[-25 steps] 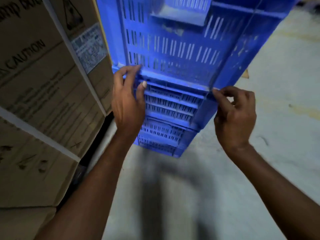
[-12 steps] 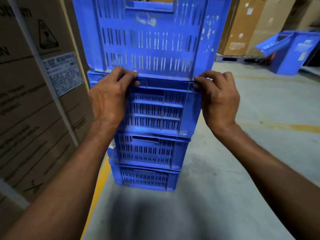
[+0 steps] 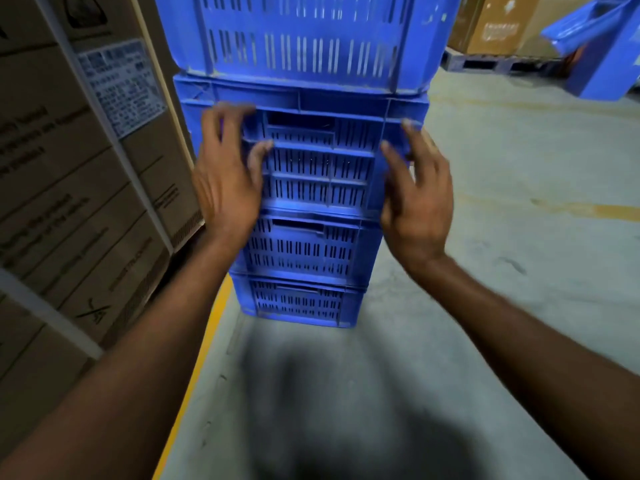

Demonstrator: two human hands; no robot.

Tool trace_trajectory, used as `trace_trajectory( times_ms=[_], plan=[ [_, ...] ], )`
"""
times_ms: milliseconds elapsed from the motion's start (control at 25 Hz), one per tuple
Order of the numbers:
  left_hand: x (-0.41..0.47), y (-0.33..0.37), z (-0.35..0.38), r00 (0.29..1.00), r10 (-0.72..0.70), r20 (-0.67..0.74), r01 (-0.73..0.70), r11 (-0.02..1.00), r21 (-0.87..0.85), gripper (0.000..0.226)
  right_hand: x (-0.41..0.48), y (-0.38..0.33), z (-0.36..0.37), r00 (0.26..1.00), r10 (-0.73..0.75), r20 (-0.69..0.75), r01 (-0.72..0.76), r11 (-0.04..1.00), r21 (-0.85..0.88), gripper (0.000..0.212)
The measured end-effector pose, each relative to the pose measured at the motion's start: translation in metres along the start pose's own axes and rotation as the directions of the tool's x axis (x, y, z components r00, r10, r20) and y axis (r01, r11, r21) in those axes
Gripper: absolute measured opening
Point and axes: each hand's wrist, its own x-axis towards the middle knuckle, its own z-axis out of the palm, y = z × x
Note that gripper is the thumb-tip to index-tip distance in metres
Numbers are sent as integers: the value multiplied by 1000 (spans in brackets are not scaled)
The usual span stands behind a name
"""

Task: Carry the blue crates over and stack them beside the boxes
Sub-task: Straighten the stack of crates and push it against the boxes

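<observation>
Our left hand (image 3: 225,181) and right hand (image 3: 417,206) hang spread, fingers loose and blurred, at the front corners of the second crate (image 3: 318,161) in the blue stack (image 3: 298,299); whether they touch it we cannot tell. Left of the left hand stand the boxes (image 3: 69,168), print smeared. Above, the top crate (image 3: 304,39) is cut off.

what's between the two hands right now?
Only the slotted front wall of the second blue crate from the top lies between the left hand and the right hand. Nothing else is there. The head view shows this.
</observation>
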Motion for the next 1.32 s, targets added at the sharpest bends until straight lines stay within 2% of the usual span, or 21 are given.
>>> trace_trajectory(
  times_ms=[40, 120, 200, 240, 320, 440, 520, 640, 800, 880, 960, 1000, 1080, 1120, 1200, 1280, 1320],
  plan=[
    [-22, -6, 7, 995, -37, 93, 36, 999, 11, 28, -30, -2, 3, 996, 60, 62, -60, 998, -3, 34],
    [-58, -17, 23, 954, -43, 297, 24, 997, 69, 25, -83, 2, 9, 929, 331, 168, -343, 939, 43, 27],
    [-75, -27, 34, 932, -41, 361, 14, 997, 76, 26, -108, 8, 14, 787, 552, 277, -601, 786, 142, 36],
    [-76, -31, 37, 942, -22, 336, -7, 996, 86, 26, -108, 9, 17, 734, 590, 336, -669, 712, 211, 44],
    [-76, -35, 40, 957, 59, 285, -98, 988, 122, 22, -98, 3, 20, 700, 574, 424, -707, 639, 302, 52],
    [-75, -44, 41, 947, 176, 269, -230, 955, 184, 18, -85, -10, 28, 711, 589, 384, -698, 656, 286, 48],
    [-74, -48, 43, 942, 206, 265, -258, 949, 182, 13, -82, -13, 34, 697, 639, 326, -715, 654, 248, 40],
    [-76, -51, 49, 943, 218, 250, -274, 937, 216, 6, -84, -8, 34, 721, 624, 302, -691, 682, 239, 32],
    [-79, -48, 48, 946, 232, 225, -276, 942, 190, 9, -83, -11, 32, 739, 610, 286, -671, 707, 223, 34],
    [-82, -42, 44, 960, 201, 193, -237, 953, 189, 14, -90, -20, 30, 730, 654, 200, -682, 716, 147, 38],
    [-95, -42, 43, 972, 152, 177, -187, 960, 206, 26, -110, -29, 28, 785, 607, 127, -618, 781, 92, 35],
    [-108, -43, 44, 972, 121, 202, -161, 967, 196, 32, -126, -32, 28, 823, 551, 138, -563, 824, 67, 28],
    [-142, -50, 50, 959, 5, 282, -47, 989, 141, 40, -162, -30, 34, 851, 439, 288, -470, 881, 45, 13],
    [-159, -55, 54, 943, -62, 328, 24, 993, 118, 39, -178, -28, 39, 819, 419, 392, -473, 879, 50, 9],
    [-191, -71, 69, 909, -161, 385, 128, 986, 111, 33, -198, -25, 48, 685, 511, 519, -626, 777, 61, 16],
    [-210, -84, 85, 874, -341, 346, 348, 937, 43, 36, -204, -26, 58, 560, 657, 505, -791, 605, 90, 28],
    [-213, -86, 92, 846, -458, 275, 483, 875, -27, 40, -205, -28, 63, 520, 706, 481, -835, 538, 115, 32]
  ],
)
